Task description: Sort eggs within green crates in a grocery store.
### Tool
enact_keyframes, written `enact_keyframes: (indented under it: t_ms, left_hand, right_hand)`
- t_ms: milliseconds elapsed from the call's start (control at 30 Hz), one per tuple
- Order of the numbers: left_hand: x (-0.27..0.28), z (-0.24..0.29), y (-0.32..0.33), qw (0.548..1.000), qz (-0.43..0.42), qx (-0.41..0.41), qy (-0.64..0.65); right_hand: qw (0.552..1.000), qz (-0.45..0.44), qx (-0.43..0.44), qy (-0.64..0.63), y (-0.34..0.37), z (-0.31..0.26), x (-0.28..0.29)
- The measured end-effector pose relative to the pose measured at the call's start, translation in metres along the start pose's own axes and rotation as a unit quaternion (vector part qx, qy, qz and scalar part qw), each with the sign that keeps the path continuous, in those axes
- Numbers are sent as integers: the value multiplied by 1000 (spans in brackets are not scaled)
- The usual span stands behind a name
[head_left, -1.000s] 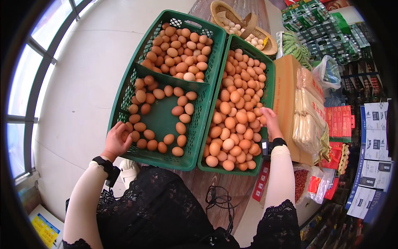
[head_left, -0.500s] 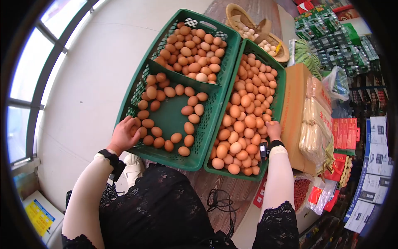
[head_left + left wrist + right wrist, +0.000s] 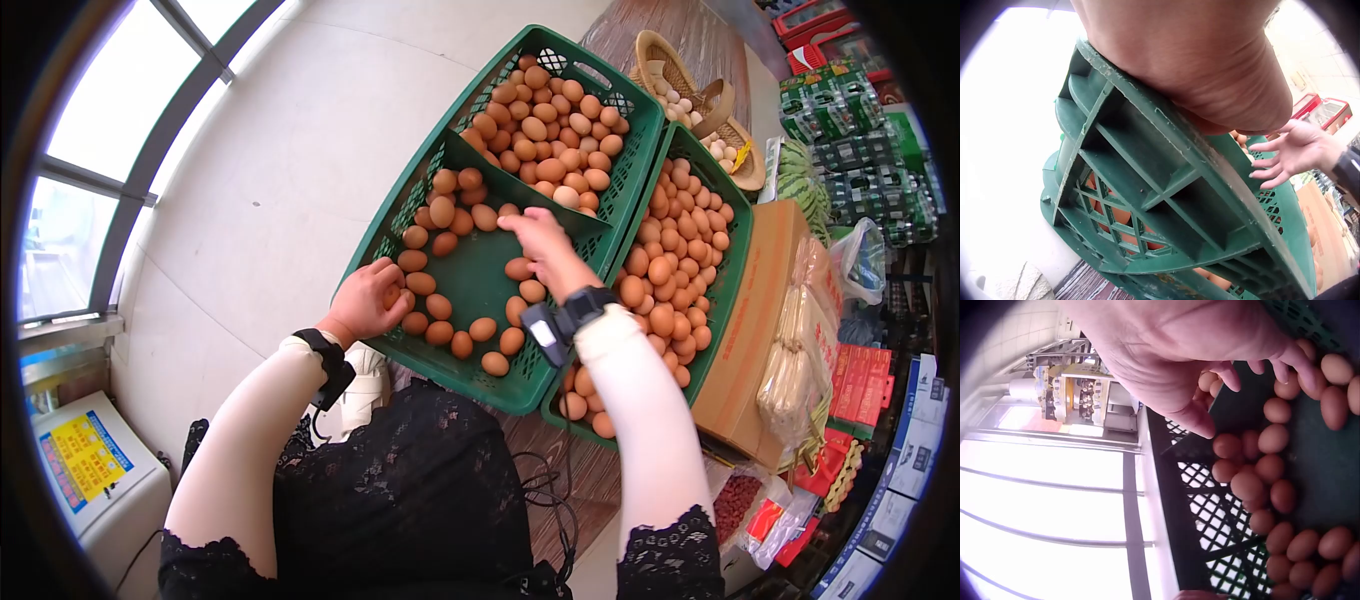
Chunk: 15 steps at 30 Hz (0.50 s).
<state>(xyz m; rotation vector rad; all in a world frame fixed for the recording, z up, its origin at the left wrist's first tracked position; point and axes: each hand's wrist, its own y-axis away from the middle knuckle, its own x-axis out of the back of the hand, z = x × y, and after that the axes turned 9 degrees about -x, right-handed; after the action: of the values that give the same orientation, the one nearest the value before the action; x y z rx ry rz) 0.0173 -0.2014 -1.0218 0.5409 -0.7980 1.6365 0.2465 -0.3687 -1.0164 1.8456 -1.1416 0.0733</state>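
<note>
Brown eggs [image 3: 437,333] line the sides of the near compartment of a green plastic crate [image 3: 480,385], leaving bare floor in the middle. At that crate's left near corner, my left hand [image 3: 368,300] curls its fingers over the rim around an egg [image 3: 392,296]; its fingers are hidden in the left wrist view. My right hand [image 3: 545,248] reaches across the same compartment with fingers extended and apart, fingertips right at the eggs along the divider [image 3: 535,195]. In the right wrist view, nothing sits in the palm of that hand [image 3: 1191,350].
More eggs [image 3: 545,130] fill the far compartment. Close on the right stands a second green crate [image 3: 735,250] heaped with eggs. Beyond are a wicker basket [image 3: 655,55], a cardboard box [image 3: 750,330] with plastic-wrapped packs [image 3: 800,350], and a black cable [image 3: 545,490].
My right hand has left the eggs in the right crate and swung left over the near compartment of the left crate. My left hand stays at the corner. The head view has shifted left.
</note>
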Motion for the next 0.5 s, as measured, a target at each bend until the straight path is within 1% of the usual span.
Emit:
enact_keyframes:
  t_ms: [33, 100, 133, 167, 200, 233, 267, 300, 500]
  left_hand:
    - [0, 1, 0, 1000, 0, 0, 2]
    - [1, 0, -1, 1000, 3, -2, 3]
    - [1, 0, -1, 1000, 4, 1, 7]
    - [1, 0, 0, 1000, 5, 5, 12]
    - [1, 1, 0, 1000, 3, 3, 8]
    - [2, 0, 2, 1000, 4, 3, 10]
    - [1, -1, 1, 1000, 13, -4, 11]
    - [1, -1, 1, 1000, 21, -11, 15]
    - [-2, -2, 0, 998, 35, -23, 37]
  right_hand:
    - [995, 56, -24, 73, -18, 8, -18]
    - [982, 117, -96, 114, -24, 17, -25]
    - [974, 103, -125, 158, -27, 24, -24]
    - [974, 104, -125, 159, -31, 30, -26]
    - [953, 102, -100, 266, -34, 37, -29]
    - [920, 99, -74, 372, -34, 42, -30]
    - [899, 101, -57, 422, -32, 47, -30]
    - [888, 96, -34, 448, -46, 58, -32]
    - [901, 46, -34, 431, -44, 60, -28]
